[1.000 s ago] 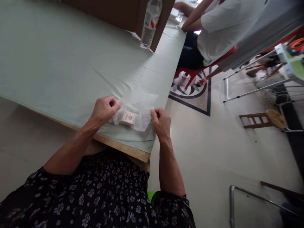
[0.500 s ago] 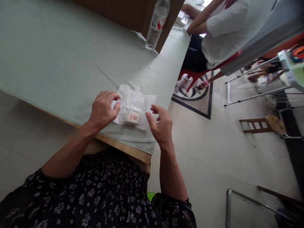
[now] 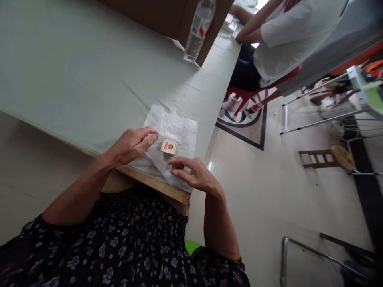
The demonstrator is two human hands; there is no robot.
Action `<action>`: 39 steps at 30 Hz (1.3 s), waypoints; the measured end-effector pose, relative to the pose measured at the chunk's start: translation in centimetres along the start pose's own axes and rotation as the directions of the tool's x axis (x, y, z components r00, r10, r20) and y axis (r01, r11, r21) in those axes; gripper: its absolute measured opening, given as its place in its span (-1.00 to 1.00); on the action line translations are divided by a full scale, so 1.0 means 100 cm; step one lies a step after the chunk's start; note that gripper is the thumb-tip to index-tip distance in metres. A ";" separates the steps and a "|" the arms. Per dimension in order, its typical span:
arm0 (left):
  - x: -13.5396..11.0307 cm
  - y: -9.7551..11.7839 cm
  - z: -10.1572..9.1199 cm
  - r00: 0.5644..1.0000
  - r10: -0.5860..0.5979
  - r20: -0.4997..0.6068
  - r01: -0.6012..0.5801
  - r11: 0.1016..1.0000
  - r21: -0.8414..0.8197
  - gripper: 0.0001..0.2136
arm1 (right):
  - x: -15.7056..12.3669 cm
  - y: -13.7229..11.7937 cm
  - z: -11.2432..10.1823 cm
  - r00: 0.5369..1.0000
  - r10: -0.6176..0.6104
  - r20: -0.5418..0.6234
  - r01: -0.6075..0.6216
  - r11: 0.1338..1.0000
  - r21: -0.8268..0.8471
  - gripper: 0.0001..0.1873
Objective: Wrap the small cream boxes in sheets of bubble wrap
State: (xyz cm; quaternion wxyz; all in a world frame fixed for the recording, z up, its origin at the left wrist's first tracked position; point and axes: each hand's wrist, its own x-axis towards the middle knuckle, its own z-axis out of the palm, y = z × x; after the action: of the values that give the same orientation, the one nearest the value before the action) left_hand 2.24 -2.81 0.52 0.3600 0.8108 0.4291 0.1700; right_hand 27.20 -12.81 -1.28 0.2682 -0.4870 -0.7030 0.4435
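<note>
A small cream-coloured box [image 3: 169, 147] with red print on top rests on a sheet of bubble wrap [image 3: 185, 130], spread on the cloth-covered table. To the left of the box is my left hand [image 3: 131, 145], its fingers stretched out over the wrap's left edge and holding nothing I can see. My right hand [image 3: 193, 174] is at the near right side of the box, over the wrap's near part. A gap shows between its thumb and index finger. Whether either hand touches the wrap is hard to tell.
A clear plastic bottle [image 3: 199, 34] stands by a brown cardboard box [image 3: 146, 16] at the back of the table [image 3: 74, 71]. A person in a white shirt [image 3: 287, 32] sits beyond on a red chair. A wooden stool [image 3: 341, 156] stands on the floor to the right.
The near part of the bubble wrap has opened out toward the table's front edge, and the box's print shows more sharply. Both hands have come lower and nearer to me; the right also moved left.
</note>
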 end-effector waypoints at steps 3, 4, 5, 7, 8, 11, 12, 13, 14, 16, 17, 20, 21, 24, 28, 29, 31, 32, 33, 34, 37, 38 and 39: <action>-0.006 -0.003 -0.001 0.990 -0.004 0.141 -0.015 0.991 0.134 -0.59 | -0.003 0.003 0.004 0.997 0.071 -0.024 -0.072 0.996 -0.047 -0.80; -0.006 -0.004 0.001 0.984 -0.004 0.178 -0.031 0.981 0.194 -0.63 | -0.003 0.005 0.005 0.993 0.080 -0.088 -0.084 0.995 -0.052 -0.82; -0.007 -0.005 0.002 0.977 -0.002 0.214 -0.052 0.968 0.245 -0.65 | -0.002 0.006 0.006 0.982 0.076 -0.172 -0.087 0.995 -0.054 -0.83; -0.007 -0.006 0.005 0.966 0.018 0.259 -0.103 0.941 0.321 -0.67 | 0.004 0.008 0.008 0.936 0.031 -0.351 -0.070 0.993 -0.098 -0.85; -0.007 -0.006 0.007 0.967 0.035 0.253 -0.125 0.929 0.349 -0.68 | 0.007 0.009 0.009 0.909 -0.008 -0.418 -0.058 0.988 -0.146 -0.83; -0.006 -0.005 0.013 0.980 0.111 0.165 -0.169 0.901 0.398 -0.65 | 0.022 0.017 0.016 0.901 -0.104 -0.421 -0.034 0.950 -0.310 -0.53; -0.005 -0.005 0.015 0.981 0.132 0.141 -0.179 0.898 0.403 -0.62 | 0.026 0.020 0.019 0.916 -0.111 -0.385 -0.030 0.939 -0.343 -0.48; -0.005 -0.006 0.017 0.981 0.143 0.130 -0.185 0.895 0.407 -0.60 | 0.030 0.023 0.021 0.926 -0.112 -0.360 -0.027 0.932 -0.361 -0.48; -0.004 -0.006 0.019 0.981 0.145 0.131 -0.187 0.891 0.413 -0.59 | 0.031 0.026 0.021 0.926 -0.113 -0.360 -0.029 0.930 -0.367 -0.50; -0.004 -0.008 0.021 0.982 0.131 0.138 -0.179 0.882 0.437 -0.59 | 0.031 0.030 0.018 0.884 -0.123 -0.450 -0.045 0.937 -0.345 -0.53; -0.004 -0.009 0.021 0.984 0.117 0.136 -0.167 0.875 0.454 -0.60 | 0.030 0.033 0.012 0.842 -0.127 -0.524 -0.059 0.944 -0.324 -0.52; -0.004 -0.012 0.019 0.993 0.062 0.096 -0.102 0.860 0.501 -0.61 | 0.026 0.043 -0.012 0.679 -0.106 -0.726 -0.127 0.958 -0.258 -0.47; -0.005 -0.012 0.018 0.996 0.040 0.080 -0.076 0.856 0.512 -0.61 | 0.027 0.049 -0.021 0.634 -0.093 -0.767 -0.155 0.957 -0.244 -0.45; -0.006 -0.009 0.018 1.000 -0.008 0.028 -0.008 0.847 0.532 -0.63 | 0.034 0.075 -0.041 0.573 -0.051 -0.818 -0.226 0.950 -0.217 -0.44; -0.008 -0.005 0.021 0.999 -0.035 0.000 0.030 0.837 0.547 -0.63 | 0.044 0.104 -0.044 0.597 -0.010 -0.802 -0.312 0.918 -0.244 -0.41; -0.009 -0.005 0.021 1.000 -0.031 0.005 0.023 0.836 0.548 -0.62 | 0.043 0.105 -0.042 0.587 -0.026 -0.809 -0.328 0.906 -0.267 -0.37; -0.010 -0.007 0.021 1.000 -0.005 0.018 -0.006 0.839 0.544 -0.60 | 0.039 0.097 -0.036 0.543 -0.085 -0.835 -0.344 0.885 -0.314 -0.32; -0.010 -0.009 0.021 1.000 0.012 0.025 -0.023 0.843 0.538 -0.59 | 0.037 0.089 -0.033 0.528 -0.120 -0.841 -0.338 0.879 -0.338 -0.33; -0.010 -0.010 0.021 0.999 0.031 0.029 -0.041 0.848 0.529 -0.59 | 0.035 0.079 -0.028 0.535 -0.152 -0.831 -0.316 0.876 -0.363 -0.37; -0.010 -0.011 0.022 0.998 0.053 0.027 -0.059 0.852 0.520 -0.58 | 0.034 0.068 -0.023 0.574 -0.179 -0.799 -0.272 0.879 -0.393 -0.44; -0.006 -0.013 0.025 0.989 0.144 0.012 -0.132 0.864 0.486 -0.55 | 0.038 0.037 -0.002 0.801 -0.208 -0.561 -0.110 0.870 -0.480 -0.57; -0.005 -0.014 0.026 0.984 0.175 0.019 -0.163 0.865 0.474 -0.54 | 0.041 0.031 0.005 0.863 -0.192 -0.467 -0.076 0.864 -0.497 -0.53; -0.004 -0.015 0.027 0.980 0.197 0.040 -0.193 0.866 0.462 -0.51 | 0.044 0.027 0.012 0.908 -0.169 -0.382 -0.053 0.860 -0.508 -0.45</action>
State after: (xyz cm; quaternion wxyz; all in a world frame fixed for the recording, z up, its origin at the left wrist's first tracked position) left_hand 2.75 -3.76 -2.44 0.1354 0.9115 0.3749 0.1014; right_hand 25.81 -8.84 -4.49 0.2869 -0.6010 -0.7361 0.1209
